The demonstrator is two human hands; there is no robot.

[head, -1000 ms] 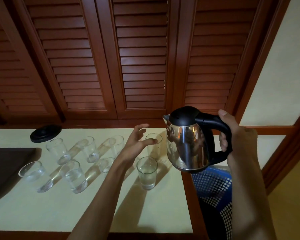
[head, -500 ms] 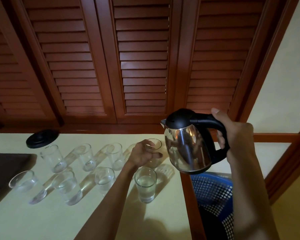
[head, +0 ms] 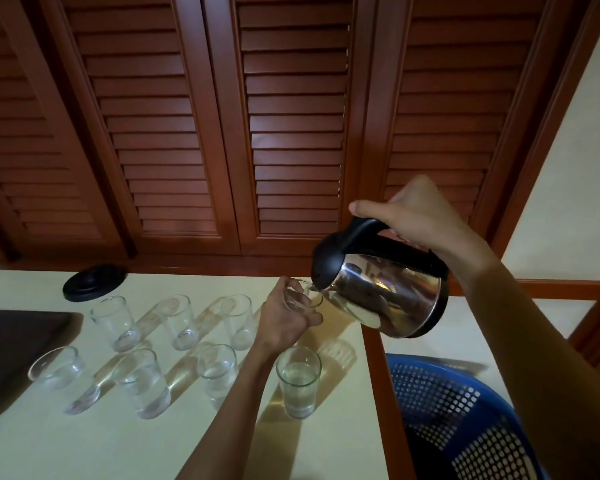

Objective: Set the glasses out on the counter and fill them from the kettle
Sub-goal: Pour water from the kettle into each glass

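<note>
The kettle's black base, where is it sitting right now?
The black base sits at the far left of the counter in the head view, near the shuttered doors, just behind the back-left glass.

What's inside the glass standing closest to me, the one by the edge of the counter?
The nearest glass holds clear water, filled most of the way up. Nothing else shows inside it. It stands on the counter near the left arm, uncovered.
</note>
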